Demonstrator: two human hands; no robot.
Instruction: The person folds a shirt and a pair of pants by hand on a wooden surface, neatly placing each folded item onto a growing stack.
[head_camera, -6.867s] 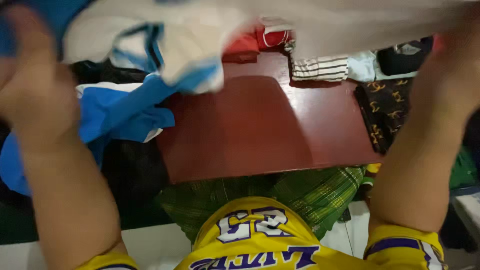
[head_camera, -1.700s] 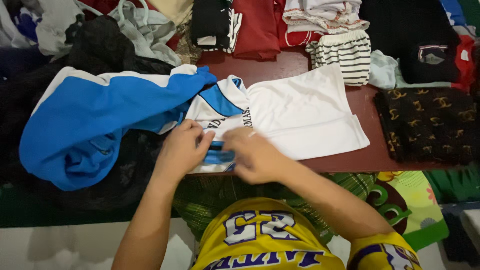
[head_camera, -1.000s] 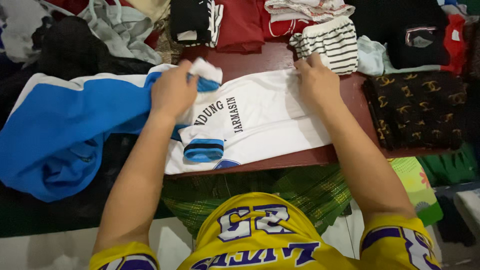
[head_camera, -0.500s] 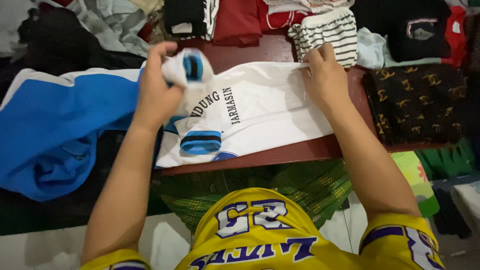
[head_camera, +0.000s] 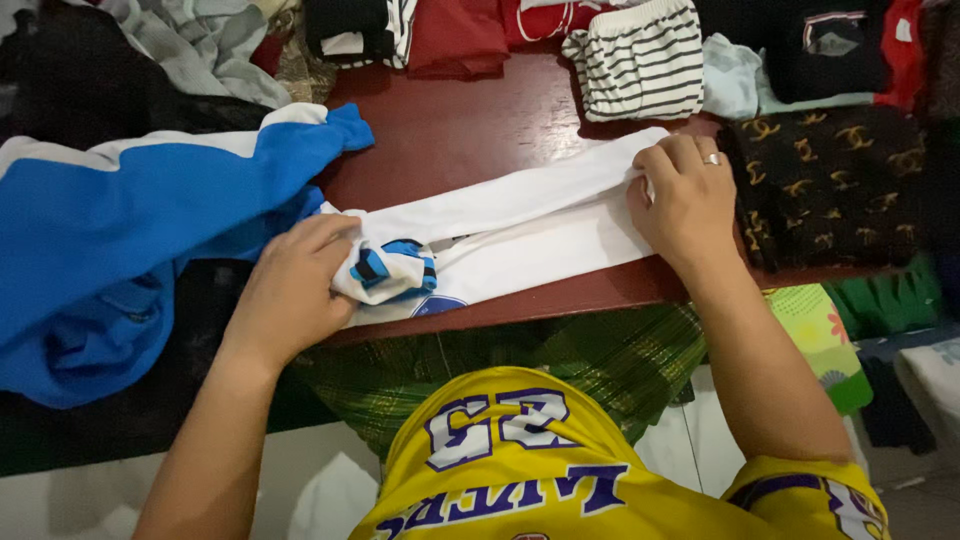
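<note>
Gripping white shirt (head_camera: 520, 225): both hands, left (head_camera: 295, 290), right (head_camera: 690, 200).

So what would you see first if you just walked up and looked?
Probably the white shirt, folded long on the red table, with the left hand gripping its blue-striped sleeve end and the right hand pinching the other end. Next, the big blue and white jacket at the left.

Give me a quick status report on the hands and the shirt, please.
Left hand gripping white shirt at sleeve end. Right hand pinning other end. Blue jacket beside it.
</note>
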